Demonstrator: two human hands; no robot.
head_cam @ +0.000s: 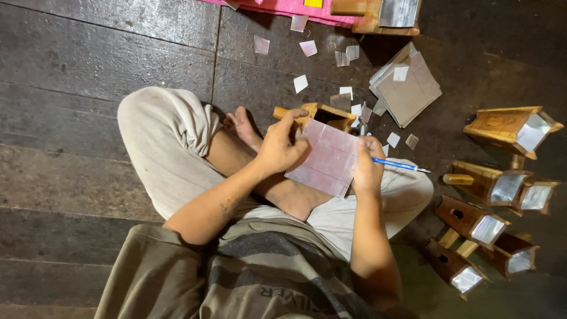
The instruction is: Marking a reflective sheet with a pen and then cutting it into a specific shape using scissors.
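Note:
I sit cross-legged on a dark plank floor. My left hand grips the left edge of a translucent pinkish plastic sheet marked with grid lines, its thumb on top. My right hand holds the sheet's right edge and also a blue pen that points right. Just behind the sheet, a small wooden lantern-like box rests near my foot.
A stack of clear sheets lies at the back right, with small cut squares scattered around. Several wooden boxes with shiny panels stand at the right. A pink mat runs along the far edge.

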